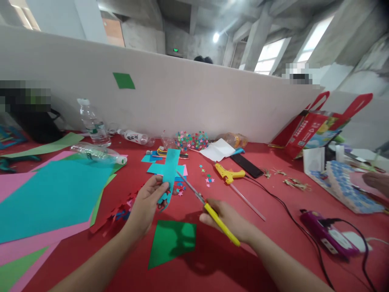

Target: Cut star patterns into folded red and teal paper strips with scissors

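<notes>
My left hand (148, 202) pinches a folded strip of teal paper (169, 170) and holds it upright above the red table (273, 211). My right hand (228, 220) grips yellow-handled scissors (209, 211). Their blades point up and left, with the tips just beside the strip's right edge. A green paper piece (172, 241) lies flat on the table below both hands. Small red and blue paper scraps (118, 213) lie just left of my left wrist.
Large teal, pink and green sheets (51, 194) lie at left. Plastic bottles (92, 123) stand at the back. A yellow glue gun (229, 173) and black cable lie right of centre. Red bag (306, 129) and purple device (325, 233) at right; another person's hand (377, 180) at far right.
</notes>
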The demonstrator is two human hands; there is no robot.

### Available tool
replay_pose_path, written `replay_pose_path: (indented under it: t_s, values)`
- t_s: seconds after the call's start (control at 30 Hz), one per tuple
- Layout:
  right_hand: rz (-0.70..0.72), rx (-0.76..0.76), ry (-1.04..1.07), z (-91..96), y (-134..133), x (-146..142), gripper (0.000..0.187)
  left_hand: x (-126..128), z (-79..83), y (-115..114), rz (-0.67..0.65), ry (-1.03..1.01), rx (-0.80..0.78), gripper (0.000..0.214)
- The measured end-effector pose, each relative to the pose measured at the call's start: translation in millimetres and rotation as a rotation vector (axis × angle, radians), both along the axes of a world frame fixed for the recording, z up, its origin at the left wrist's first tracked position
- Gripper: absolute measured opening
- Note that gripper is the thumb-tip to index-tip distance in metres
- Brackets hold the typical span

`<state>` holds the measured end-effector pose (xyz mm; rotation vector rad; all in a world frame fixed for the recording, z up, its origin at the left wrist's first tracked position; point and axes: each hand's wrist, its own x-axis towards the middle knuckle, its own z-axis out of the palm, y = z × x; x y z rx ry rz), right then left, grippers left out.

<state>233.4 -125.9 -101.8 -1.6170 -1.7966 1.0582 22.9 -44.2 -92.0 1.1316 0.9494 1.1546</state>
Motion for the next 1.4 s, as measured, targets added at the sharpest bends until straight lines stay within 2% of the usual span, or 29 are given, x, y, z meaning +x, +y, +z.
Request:
replay_pose_path:
  t_s: [0.13,0.27,0.33,0.5,0.73,0.9,1.13,1.4]
  values:
    - [0.093,-0.024,-0.057,-1.6,-2.4,-2.6,0.046,-1.7,-2.6,2.2,-0.008,-0.053,-0.026,0.022]
    - [0.165,-0.02,0.027,-0.1,-5.6,-2.3,0.047,-1.8,-1.0,-1.9,-0.056,-0.061,-0.066,0.019]
    - [0.177,-0.073,0.112,1.5,-7.5,-2.8,0.047,-1.6,0.3,-4.1,-0.058,-0.064,-0.076,0.018]
    - [0.087,-0.314,0.286,0.5,-10.1,-6.9,0.048,-1.2,2.2,-5.6,-0.065,-0.019,-0.053,0.015]
    - [0.064,-0.394,0.345,4.2,-8.4,-9.5,0.047,-2.6,1.4,-4.7,-0.084,0.029,-0.016,0.015]
    - [0.078,-0.378,0.412,8.8,-9.1,-9.6,0.049,-3.5,2.6,-5.6,-0.069,0.07,0.017,0.014]
    - [0.062,-0.445,0.487,13.3,-8.3,-13.4,0.044,-6.4,6.3,-3.9,-0.053,0.144,0.058,0.019]
    - [0.06,-0.35,0.39,-1.0,-11.9,-11.9,0.046,-6.4,3.0,-2.6,-0.087,0.088,0.01,0.018]
